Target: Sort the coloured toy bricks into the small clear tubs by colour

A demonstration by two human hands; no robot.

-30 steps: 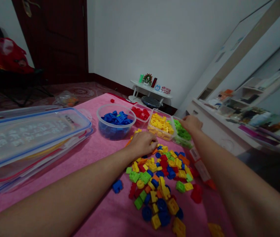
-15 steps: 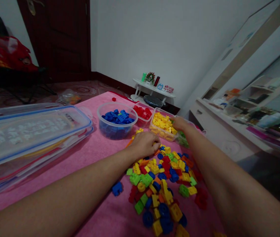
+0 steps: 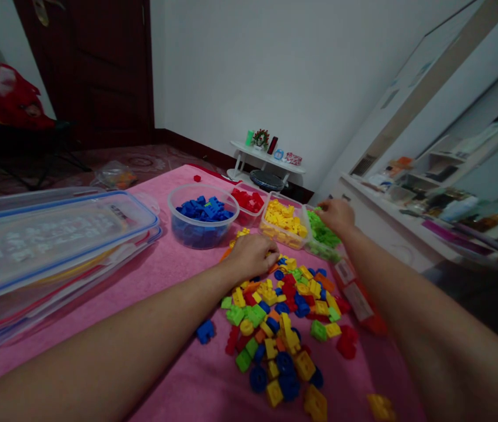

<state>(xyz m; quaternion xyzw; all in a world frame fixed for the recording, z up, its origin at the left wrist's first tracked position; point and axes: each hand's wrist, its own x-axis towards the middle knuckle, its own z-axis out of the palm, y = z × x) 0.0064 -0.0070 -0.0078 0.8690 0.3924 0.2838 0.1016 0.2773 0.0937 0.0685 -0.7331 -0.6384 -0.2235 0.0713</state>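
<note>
Left hand (image 3: 253, 255): fingers curled together on far edge of brick pile (image 3: 284, 316), mid pink cover (image 3: 178, 275); grasp cannot be told.
Right hand (image 3: 337, 215): over green-brick tub (image 3: 321, 237), far right edge; finger state cannot be told.

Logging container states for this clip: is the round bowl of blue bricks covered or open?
Open. The round bowl has no lid on it, and the blue bricks show above its rim.

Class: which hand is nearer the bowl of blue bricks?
Left. The left hand rests on the pile beside the bowl; the right hand is at the green tub.
</note>
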